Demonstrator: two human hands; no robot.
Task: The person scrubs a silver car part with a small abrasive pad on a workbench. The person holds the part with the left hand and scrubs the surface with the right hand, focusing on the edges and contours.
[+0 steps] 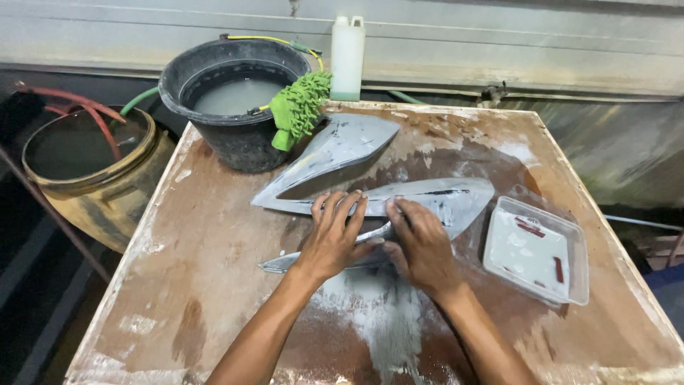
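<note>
- Wet brown bench stands by a grey wall, with white dust at 6 o'clock.
- Left hand lies flat on the long grey panel in the middle, fingers spread wide.
- Right hand presses the panel's near edge, fingers bent, holding nothing I can see.
- Rubbing well likely needs small, even strokes while the flat hand keeps the panel from sliding.
- Black bucket of water sits at 11 o'clock.
</note>
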